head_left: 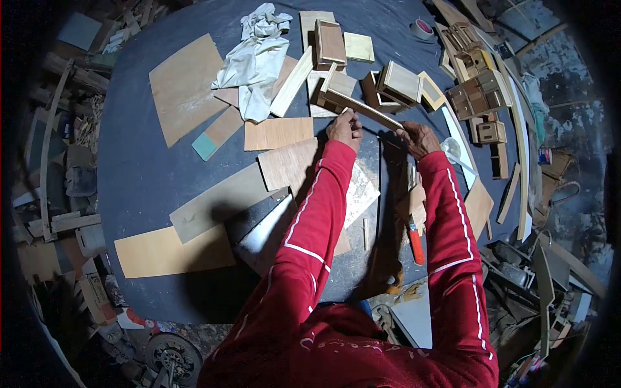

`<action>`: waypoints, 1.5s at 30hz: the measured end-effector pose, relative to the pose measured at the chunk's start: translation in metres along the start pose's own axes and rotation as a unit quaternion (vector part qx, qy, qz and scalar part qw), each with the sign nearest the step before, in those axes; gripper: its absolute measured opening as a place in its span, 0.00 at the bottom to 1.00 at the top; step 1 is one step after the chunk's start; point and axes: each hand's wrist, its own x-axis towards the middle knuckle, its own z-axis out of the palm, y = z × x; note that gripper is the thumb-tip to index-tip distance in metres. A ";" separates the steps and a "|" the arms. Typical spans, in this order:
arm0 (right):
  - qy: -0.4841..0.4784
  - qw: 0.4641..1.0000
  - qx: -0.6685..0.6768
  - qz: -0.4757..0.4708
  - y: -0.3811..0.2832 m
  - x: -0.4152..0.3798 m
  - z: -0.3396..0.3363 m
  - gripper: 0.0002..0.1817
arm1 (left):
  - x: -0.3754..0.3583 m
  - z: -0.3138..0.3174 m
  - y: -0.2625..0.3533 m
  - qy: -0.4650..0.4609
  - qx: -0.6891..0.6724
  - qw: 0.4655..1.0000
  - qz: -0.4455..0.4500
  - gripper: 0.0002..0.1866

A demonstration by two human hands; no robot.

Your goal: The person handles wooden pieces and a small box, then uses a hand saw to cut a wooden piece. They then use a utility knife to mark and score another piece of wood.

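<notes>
A long thin wooden strip (363,110) slants across the back middle of the dark-covered table, between my two hands. Its right end is pinched in my right hand (420,139). My left hand (345,129), fingers closed, is at the strip's near side, left of its middle. Just beyond the strip's left end is a small wooden box (338,84). Two more boxes stand near it, one behind (328,44) and one to the right (400,83). Below my right hand lies a tool with a red handle (415,244).
A white cloth (255,71) and a large brown panel (186,87) lie at the back left. Flat boards (220,197) spread over the left and middle of the dark table cover (136,187). Small wooden pieces (479,97) and a tape roll (422,29) are at the right.
</notes>
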 end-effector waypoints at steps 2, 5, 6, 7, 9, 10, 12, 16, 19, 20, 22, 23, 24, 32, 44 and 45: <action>-0.005 1.000 0.003 0.004 0.001 0.001 0.000 0.14 | 0.001 0.000 -0.001 0.000 -0.015 1.000 0.006 0.06; -0.018 1.000 0.004 0.018 -0.001 0.002 -0.002 0.15 | 0.005 0.000 -0.003 0.005 -0.028 1.000 -0.001 0.06; -0.026 0.999 0.002 0.028 -0.002 0.002 -0.003 0.15 | 0.005 0.000 -0.004 0.006 -0.028 1.000 -0.001 0.06; -0.027 0.999 0.002 0.028 -0.003 0.002 -0.004 0.15 | 0.004 0.001 -0.004 0.005 -0.029 1.000 0.002 0.06; -0.045 0.998 -0.004 0.043 -0.003 0.003 -0.006 0.15 | 0.005 0.001 -0.005 0.005 -0.029 1.000 0.004 0.05; -0.046 0.998 -0.004 0.044 -0.001 0.004 -0.004 0.15 | 0.005 0.000 -0.005 0.003 -0.036 0.999 0.003 0.05; -0.035 0.999 0.011 0.031 0.000 0.004 -0.003 0.15 | 0.006 0.000 -0.006 0.001 -0.043 0.999 0.001 0.05; -0.037 0.998 -0.009 0.043 -0.002 0.004 -0.005 0.15 | 0.007 -0.001 -0.006 0.006 -0.055 0.998 0.003 0.04; -0.032 0.999 -0.018 0.036 0.000 0.005 -0.003 0.16 | 0.007 -0.001 -0.005 0.010 -0.054 0.998 0.004 0.04; -0.030 0.999 -0.017 0.035 0.001 0.005 -0.003 0.16 | 0.007 -0.001 -0.005 0.012 -0.054 0.998 0.004 0.04; -0.028 0.999 -0.015 0.033 0.001 0.005 -0.003 0.16 | 0.008 -0.001 -0.005 0.015 -0.050 0.999 0.006 0.04; -0.029 0.999 -0.015 0.032 0.000 0.006 -0.003 0.16 | 0.009 -0.002 -0.006 0.019 -0.046 0.999 0.006 0.04; -0.029 0.999 -0.014 0.031 0.000 0.006 -0.003 0.16 | 0.010 -0.003 -0.007 0.019 -0.046 0.999 0.006 0.04; -0.008 1.000 0.008 -0.006 0.004 0.005 0.002 0.13 | 0.014 -0.005 -0.009 0.010 -0.041 0.999 0.014 0.06; 0.052 0.996 0.076 -0.001 -0.023 -0.079 -0.001 0.16 | -0.041 0.000 -0.019 -0.005 0.003 1.000 0.020 0.10; 0.055 0.987 0.145 0.038 -0.029 -0.094 0.004 0.18 | -0.046 -0.006 -0.022 -0.037 0.024 0.999 0.027 0.10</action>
